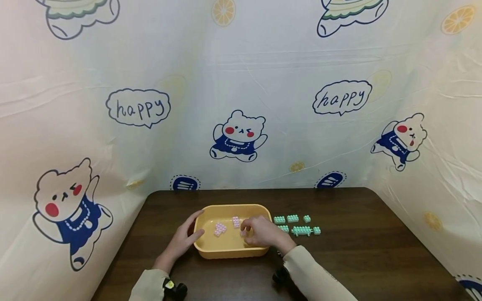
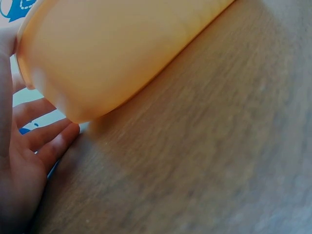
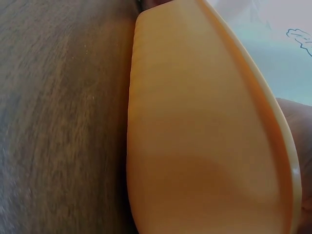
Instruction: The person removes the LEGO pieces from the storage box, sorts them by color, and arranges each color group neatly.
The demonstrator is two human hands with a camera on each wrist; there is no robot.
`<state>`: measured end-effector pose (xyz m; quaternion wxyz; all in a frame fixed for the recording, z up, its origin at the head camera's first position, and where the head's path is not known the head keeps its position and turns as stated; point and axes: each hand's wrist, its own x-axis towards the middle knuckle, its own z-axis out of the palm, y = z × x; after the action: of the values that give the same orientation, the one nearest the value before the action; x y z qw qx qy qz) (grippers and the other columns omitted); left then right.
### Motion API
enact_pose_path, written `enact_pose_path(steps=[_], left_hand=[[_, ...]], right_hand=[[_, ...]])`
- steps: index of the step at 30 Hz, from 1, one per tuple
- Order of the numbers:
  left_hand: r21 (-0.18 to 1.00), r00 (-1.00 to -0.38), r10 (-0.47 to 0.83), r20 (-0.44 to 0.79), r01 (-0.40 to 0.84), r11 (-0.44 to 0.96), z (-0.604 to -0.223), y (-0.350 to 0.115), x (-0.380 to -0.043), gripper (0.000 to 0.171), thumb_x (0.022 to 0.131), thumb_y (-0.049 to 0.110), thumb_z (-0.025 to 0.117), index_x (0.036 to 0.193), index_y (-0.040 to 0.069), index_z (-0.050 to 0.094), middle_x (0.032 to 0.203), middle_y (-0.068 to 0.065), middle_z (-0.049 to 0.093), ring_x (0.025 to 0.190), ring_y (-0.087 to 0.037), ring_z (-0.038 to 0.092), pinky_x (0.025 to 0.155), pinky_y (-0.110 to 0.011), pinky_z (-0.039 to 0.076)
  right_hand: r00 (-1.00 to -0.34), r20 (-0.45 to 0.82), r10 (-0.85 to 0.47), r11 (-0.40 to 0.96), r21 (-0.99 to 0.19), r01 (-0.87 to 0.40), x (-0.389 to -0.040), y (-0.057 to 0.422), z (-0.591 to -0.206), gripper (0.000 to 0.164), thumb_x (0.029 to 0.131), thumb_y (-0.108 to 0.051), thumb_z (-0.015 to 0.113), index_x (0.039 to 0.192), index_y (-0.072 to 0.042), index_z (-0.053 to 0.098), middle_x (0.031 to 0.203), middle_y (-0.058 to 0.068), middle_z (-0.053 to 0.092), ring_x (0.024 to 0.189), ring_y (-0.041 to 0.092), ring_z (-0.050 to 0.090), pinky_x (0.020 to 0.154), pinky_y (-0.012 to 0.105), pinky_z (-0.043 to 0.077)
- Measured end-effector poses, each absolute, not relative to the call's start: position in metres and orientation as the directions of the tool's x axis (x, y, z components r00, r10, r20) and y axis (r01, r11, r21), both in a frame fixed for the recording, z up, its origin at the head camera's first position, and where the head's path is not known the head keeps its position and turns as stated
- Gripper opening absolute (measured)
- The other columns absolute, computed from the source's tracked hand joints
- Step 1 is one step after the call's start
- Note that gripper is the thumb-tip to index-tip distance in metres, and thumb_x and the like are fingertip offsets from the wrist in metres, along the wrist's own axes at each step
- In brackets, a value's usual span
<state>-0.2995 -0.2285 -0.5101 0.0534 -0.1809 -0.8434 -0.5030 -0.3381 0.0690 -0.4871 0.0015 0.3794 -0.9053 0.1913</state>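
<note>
A yellow plastic tray (image 1: 231, 253) sits on the table with pink building blocks in it. My left hand (image 1: 183, 237) holds the tray's left end, thumb over the rim; in the left wrist view its fingers (image 2: 46, 131) lie along the outside of the wall. Reaching over the right side, my right hand (image 1: 260, 232) has curled fingers down inside the tray, pinching a pink block (image 1: 243, 233) that they partly cover. Another pink block (image 1: 236, 222) lies just beyond those fingertips, and a cluster of pink blocks (image 1: 220, 228) is left of it. In the right wrist view the tray wall (image 3: 195, 122) hides the fingers.
Right of the tray, several mint-green building blocks (image 1: 292, 218) lie in two rows on the dark wooden table (image 1: 357, 251). One longer green piece (image 1: 302, 230) is in the nearer row. A printed curtain (image 1: 241, 83) hangs behind the table and along both sides.
</note>
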Motion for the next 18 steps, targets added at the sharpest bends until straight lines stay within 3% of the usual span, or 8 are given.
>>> enact_pose_path(steps=[8,13,18], left_hand=[[0.840,-0.933,0.227,0.279,0.352,0.414,-0.535,-0.234,-0.314,0.061,0.095,0.020,0.061,0.150,0.015,0.035,0.152,-0.017,0.038,0.129,-0.038,0.049,0.102,-0.054,0.043],[0.838,-0.934,0.246,0.258,0.343,0.425,-0.513,-0.230,-0.302,0.062,0.096,0.020,0.061,0.150,0.006,0.034,0.151,-0.022,0.038,0.128,-0.042,0.049,0.101,-0.055,0.043],[0.826,-0.938,0.244,0.248,0.336,0.452,-0.509,-0.229,-0.300,0.061,0.096,0.019,0.060,0.150,0.007,0.034,0.151,-0.021,0.039,0.129,-0.040,0.050,0.101,-0.042,0.046]], right_hand=[[-0.763,0.164,-0.625,0.726,-0.238,-0.646,-0.336,0.062,-0.491,0.022,0.088,-0.023,0.067,0.107,-0.013,0.072,0.095,-0.001,0.071,0.076,0.007,0.059,0.068,0.026,0.052],[-0.789,0.138,-0.599,0.768,-0.179,-0.615,-0.335,0.059,-0.491,0.020,0.090,-0.027,0.067,0.106,-0.017,0.072,0.095,-0.004,0.069,0.072,0.006,0.053,0.066,0.026,0.050],[-0.794,0.125,-0.595,0.780,-0.150,-0.608,-0.335,0.057,-0.493,0.012,0.090,-0.026,0.068,0.100,-0.020,0.072,0.090,-0.008,0.066,0.070,0.005,0.050,0.064,0.024,0.047]])
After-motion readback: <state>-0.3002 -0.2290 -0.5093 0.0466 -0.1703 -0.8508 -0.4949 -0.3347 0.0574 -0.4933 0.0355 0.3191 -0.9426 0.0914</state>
